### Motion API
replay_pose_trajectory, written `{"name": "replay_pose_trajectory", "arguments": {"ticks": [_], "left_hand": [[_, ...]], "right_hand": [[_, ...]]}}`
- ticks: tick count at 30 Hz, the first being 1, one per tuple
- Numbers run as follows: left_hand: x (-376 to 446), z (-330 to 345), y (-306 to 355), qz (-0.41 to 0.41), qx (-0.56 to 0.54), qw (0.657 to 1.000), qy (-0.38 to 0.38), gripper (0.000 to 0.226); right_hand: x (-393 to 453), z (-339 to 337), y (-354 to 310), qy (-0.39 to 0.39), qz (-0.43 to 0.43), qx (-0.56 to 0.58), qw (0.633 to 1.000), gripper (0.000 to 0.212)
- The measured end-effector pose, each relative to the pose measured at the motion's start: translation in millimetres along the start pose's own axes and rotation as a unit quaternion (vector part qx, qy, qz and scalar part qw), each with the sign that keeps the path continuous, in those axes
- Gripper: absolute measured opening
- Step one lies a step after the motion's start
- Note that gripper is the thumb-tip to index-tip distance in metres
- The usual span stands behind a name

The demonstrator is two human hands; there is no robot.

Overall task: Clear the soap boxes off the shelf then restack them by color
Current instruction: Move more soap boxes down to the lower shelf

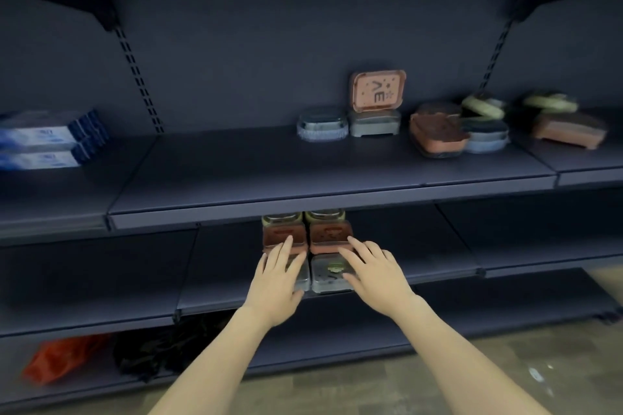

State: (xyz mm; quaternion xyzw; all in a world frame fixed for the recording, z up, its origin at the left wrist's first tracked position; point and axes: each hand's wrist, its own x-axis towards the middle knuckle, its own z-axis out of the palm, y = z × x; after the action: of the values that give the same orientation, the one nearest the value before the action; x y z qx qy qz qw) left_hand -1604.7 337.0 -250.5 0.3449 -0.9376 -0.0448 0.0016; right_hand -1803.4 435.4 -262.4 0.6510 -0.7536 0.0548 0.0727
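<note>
Reaching into the lower shelf (438, 266), the person lays both hands over a small block of soap boxes set in two columns. The left hand (276, 283) lies flat with its fingers straight and spread, covering the near left grey box (301, 274), its fingertips touching the left pink box (285, 237) just behind. The right hand (374, 271) is also flat and loose-fingered, resting on the right edge of the near right grey box (328, 274), with its longest fingers on the right pink box (330, 237). Neither hand curls round anything. Farther back, partly hidden under the shelf above, two yellowish boxes (303, 217) stand behind the pink ones.

On the middle shelf (269, 172), well to the right, more soap boxes sit in a loose muddle: a clear-lidded box (322, 125), a grey box (374, 123) with a pink lid (377, 91) propped upright behind it, a pink box (438, 136) tilted against a blue box (487, 140), and farther right another pink box (569, 131). At the far left are blue and white packets (50, 140). On the bottom shelf lie an orange bag (57, 359) and something dark (161, 347) beside it.
</note>
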Motion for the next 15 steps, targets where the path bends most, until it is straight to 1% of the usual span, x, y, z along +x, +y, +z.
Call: {"name": "replay_pose_trajectory", "arguments": {"ticks": [3,8,11,15], "left_hand": [[-6,-16,12,0.013,0.000,1.000,0.015,0.067],[2,-46,27,0.026,0.030,0.998,0.049,0.067],[15,-66,31,0.031,0.042,0.996,0.073,0.066],[39,-88,37,0.031,0.059,0.994,0.091,0.066]], "right_hand": [[-9,-22,2,-0.012,-0.004,0.009,1.000,0.050],[-10,-50,12,0.020,-0.001,-0.004,1.000,0.051],[-2,-67,24,0.022,0.003,-0.014,1.000,0.050],[19,-84,45,0.056,-0.016,-0.024,0.998,0.053]]}}
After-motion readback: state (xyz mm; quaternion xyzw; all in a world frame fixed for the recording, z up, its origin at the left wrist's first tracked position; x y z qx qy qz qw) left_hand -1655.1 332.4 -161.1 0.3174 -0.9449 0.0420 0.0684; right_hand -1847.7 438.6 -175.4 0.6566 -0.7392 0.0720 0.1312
